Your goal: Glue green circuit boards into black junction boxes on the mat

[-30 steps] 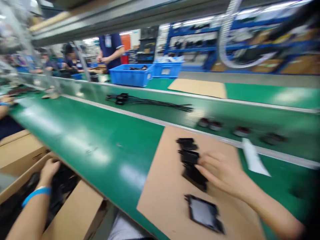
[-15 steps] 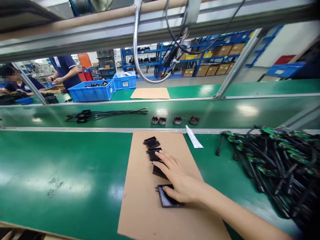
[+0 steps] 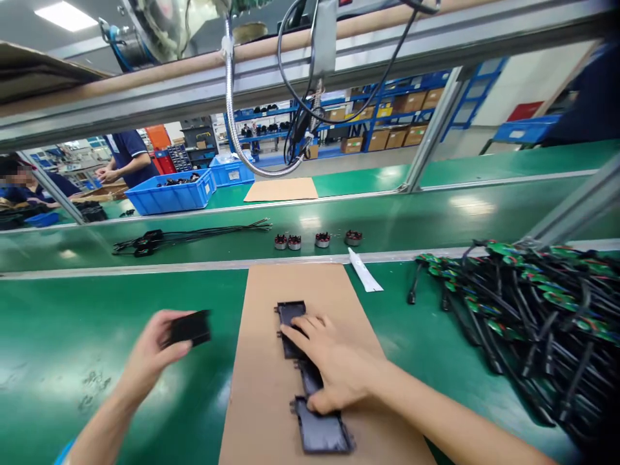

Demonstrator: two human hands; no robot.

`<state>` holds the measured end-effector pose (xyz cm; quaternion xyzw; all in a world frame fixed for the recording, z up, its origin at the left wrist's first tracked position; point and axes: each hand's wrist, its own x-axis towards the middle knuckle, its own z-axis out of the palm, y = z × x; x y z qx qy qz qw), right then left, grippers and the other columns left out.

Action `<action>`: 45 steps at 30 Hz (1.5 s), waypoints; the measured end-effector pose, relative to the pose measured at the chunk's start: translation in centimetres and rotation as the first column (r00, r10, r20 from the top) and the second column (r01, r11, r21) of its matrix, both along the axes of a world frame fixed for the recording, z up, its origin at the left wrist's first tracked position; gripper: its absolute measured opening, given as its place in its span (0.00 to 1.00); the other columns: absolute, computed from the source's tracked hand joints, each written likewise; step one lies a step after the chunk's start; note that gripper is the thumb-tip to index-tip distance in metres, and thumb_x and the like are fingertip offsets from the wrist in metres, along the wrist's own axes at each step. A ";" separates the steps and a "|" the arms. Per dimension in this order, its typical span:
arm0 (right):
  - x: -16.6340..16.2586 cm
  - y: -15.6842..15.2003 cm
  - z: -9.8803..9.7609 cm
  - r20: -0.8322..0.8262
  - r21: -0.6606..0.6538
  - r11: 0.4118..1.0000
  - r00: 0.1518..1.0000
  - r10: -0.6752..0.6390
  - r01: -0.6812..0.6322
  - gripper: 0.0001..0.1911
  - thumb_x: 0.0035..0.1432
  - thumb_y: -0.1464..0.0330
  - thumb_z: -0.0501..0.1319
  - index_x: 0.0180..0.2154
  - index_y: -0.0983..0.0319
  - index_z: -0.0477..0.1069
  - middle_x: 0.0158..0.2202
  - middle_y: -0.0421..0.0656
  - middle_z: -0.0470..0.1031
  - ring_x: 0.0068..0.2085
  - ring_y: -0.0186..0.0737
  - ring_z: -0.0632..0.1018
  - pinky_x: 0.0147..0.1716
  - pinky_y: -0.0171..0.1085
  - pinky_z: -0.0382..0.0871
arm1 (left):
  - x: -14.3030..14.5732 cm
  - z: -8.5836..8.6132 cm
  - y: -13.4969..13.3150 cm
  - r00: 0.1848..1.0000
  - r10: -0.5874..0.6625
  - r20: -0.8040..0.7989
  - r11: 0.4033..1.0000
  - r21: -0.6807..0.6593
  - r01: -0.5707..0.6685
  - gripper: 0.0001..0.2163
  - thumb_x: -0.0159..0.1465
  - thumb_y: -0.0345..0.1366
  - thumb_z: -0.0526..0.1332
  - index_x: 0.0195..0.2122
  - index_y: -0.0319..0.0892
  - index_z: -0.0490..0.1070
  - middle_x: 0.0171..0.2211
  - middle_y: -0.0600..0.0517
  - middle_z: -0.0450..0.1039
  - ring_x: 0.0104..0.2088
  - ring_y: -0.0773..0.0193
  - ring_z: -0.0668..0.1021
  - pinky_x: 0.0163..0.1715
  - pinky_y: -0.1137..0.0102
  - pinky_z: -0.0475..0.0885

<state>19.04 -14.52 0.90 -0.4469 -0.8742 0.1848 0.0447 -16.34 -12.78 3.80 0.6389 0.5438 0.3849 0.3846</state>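
- Shells [image 3: 310, 376] of black plastic, shallow and fitted with small lugs on the left side, lie in a column on a cardboard sheet [image 3: 259, 387] laid over a green worktop [image 3: 121, 300].
- The right hand [image 3: 334, 361] rests across the column, palm down and fingers spread, its fingertips over the upper shells, its thumb at the top edge of the lowest and its palm hiding part of those between.
- The left hand [image 3: 157, 349] pinches a flat black piece [image 3: 194, 328] between thumb and fingers above the worktop, left of the cardboard and apart from the column; details of the piece are too blurred to make out. A blue band [image 3: 65, 452] shows at that arm.
- Beyond a metal strip [image 3: 194, 266], four round metal parts [image 3: 294, 243] stand in a row, the two at left side by side, the others spaced apart; a bundle of black leads [image 3: 155, 240] lies farther left.
- A white tapered tube [image 3: 365, 272] lies just beside the cardboard's far right corner.
- Black cables with green circuit boards form a tangled heap [image 3: 527, 323] at right.
- In the background, a co-worker [image 3: 130, 155] in a dark blue top stands behind two blue bins [image 3: 167, 197], the nearer holding dark parts; overhead, a looped metal conduit [image 3: 229, 97] hangs from a beam [image 3: 159, 87].
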 end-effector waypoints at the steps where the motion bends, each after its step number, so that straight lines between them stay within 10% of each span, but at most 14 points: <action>1: 0.1 -1.0 -0.2 -0.009 0.003 1.000 1.000 0.010 -0.010 0.62 0.29 0.52 0.69 0.65 0.66 0.52 0.59 0.60 0.57 0.58 0.67 0.58 0.57 0.59 0.47 | 3.2 -0.2 2.3 0.995 -0.088 -0.051 0.996 -0.003 0.088 0.25 0.55 0.54 0.63 0.46 0.40 0.66 0.45 0.44 0.74 0.45 0.53 0.77 0.44 0.63 0.73; 8: 1.2 -2.9 -1.3 -0.052 0.032 0.999 0.998 0.023 -0.021 0.56 0.32 0.53 0.67 0.63 0.65 0.55 0.61 0.59 0.54 0.58 0.66 0.58 0.57 0.58 0.44 | 19.8 -4.2 11.7 0.930 -0.200 -0.309 0.978 -0.014 0.206 0.18 0.69 0.48 0.53 0.37 0.36 0.72 0.33 0.51 0.73 0.34 0.62 0.77 0.36 0.65 0.74; 18: 0.8 -1.5 -1.1 0.064 0.336 0.938 0.995 0.070 -0.088 0.38 0.47 0.45 0.61 0.53 0.63 0.64 0.55 0.59 0.66 0.52 0.57 0.68 0.45 0.50 0.64 | 19.8 -6.7 12.7 0.808 -0.216 -0.547 0.929 0.139 0.342 0.20 0.63 0.46 0.47 0.34 0.40 0.75 0.37 0.40 0.77 0.44 0.44 0.75 0.50 0.48 0.63; 21: 7.0 -1.2 1.7 -0.092 0.358 0.917 0.984 -0.154 0.177 0.30 0.48 0.48 0.65 0.50 0.54 0.68 0.58 0.46 0.67 0.54 0.50 0.69 0.49 0.45 0.64 | 19.6 -7.8 13.6 0.793 -0.230 -0.564 0.916 0.150 0.372 0.22 0.61 0.50 0.47 0.37 0.41 0.75 0.39 0.42 0.77 0.44 0.45 0.75 0.49 0.50 0.65; 26: 23.8 -2.3 7.2 -0.305 0.350 0.539 0.637 -0.708 0.766 0.17 0.63 0.60 0.58 0.49 0.63 0.69 0.50 0.47 0.70 0.48 0.45 0.73 0.48 0.49 0.69 | 19.0 -9.0 14.1 0.793 -0.240 -0.561 0.912 0.150 0.382 0.22 0.63 0.53 0.48 0.39 0.42 0.74 0.43 0.45 0.77 0.48 0.48 0.75 0.51 0.55 0.66; 31: 33.1 -3.8 7.6 -0.382 0.220 0.221 0.292 -0.877 0.950 0.18 0.63 0.62 0.59 0.52 0.62 0.67 0.52 0.48 0.69 0.47 0.43 0.74 0.45 0.47 0.72 | 19.1 -9.2 14.1 0.786 -0.232 -0.573 0.902 0.175 0.395 0.21 0.61 0.53 0.51 0.38 0.42 0.75 0.41 0.45 0.78 0.47 0.47 0.76 0.49 0.56 0.67; 40: 33.5 -4.5 7.8 -0.525 0.038 0.000 0.021 -0.851 0.999 0.15 0.63 0.62 0.59 0.47 0.65 0.69 0.43 0.45 0.72 0.39 0.38 0.76 0.37 0.40 0.73 | 19.4 -7.6 13.5 0.847 -0.241 -0.474 0.936 0.117 0.332 0.21 0.55 0.54 0.55 0.36 0.42 0.76 0.39 0.44 0.78 0.43 0.46 0.77 0.46 0.55 0.70; 45: 27.6 -10.2 10.0 -0.750 0.101 0.000 0.077 -0.657 0.995 0.18 0.52 0.67 0.63 0.46 0.65 0.68 0.25 0.36 0.63 0.25 0.32 0.67 0.23 0.33 0.63 | 23.4 -1.6 10.7 0.886 -0.239 -0.399 0.894 0.265 0.361 0.19 0.55 0.53 0.58 0.35 0.42 0.74 0.38 0.44 0.75 0.39 0.48 0.77 0.38 0.58 0.73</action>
